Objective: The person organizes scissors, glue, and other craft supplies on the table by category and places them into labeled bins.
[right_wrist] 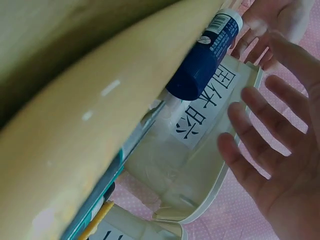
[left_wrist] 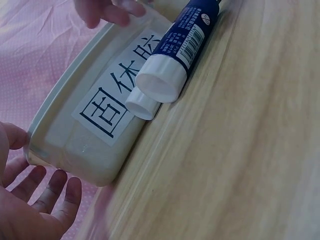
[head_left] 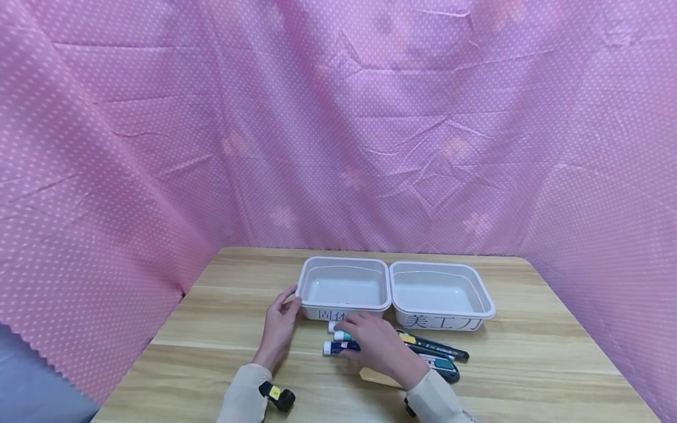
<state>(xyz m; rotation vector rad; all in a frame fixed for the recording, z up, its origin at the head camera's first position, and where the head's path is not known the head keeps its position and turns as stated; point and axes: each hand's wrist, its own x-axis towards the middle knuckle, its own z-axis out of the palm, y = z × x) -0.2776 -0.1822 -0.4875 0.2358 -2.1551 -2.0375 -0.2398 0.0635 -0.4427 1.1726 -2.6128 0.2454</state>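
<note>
My left hand [head_left: 278, 329] touches the left corner of a white plastic container [head_left: 309, 312], thumb at the rim and fingers loosely spread. Over a group of stationery in front of that container hovers my right hand [head_left: 381, 346], its fingers apart and holding nothing in the right wrist view. Beneath it lie a blue glue stick [left_wrist: 182, 40] with a white end, another stick with a white end [left_wrist: 143, 103], and one with a teal band [head_left: 346, 336]. Utility knives [head_left: 443, 365] lie to the right, partly hidden by the right hand. A yellow long object [head_left: 378, 376] lies nearest me.
A second white container [head_left: 439, 321] with a printed label stands right beside the first. Both are on a wood-grain table [head_left: 539, 352]. Pink dotted cloth [head_left: 370, 147] hangs behind and at both sides.
</note>
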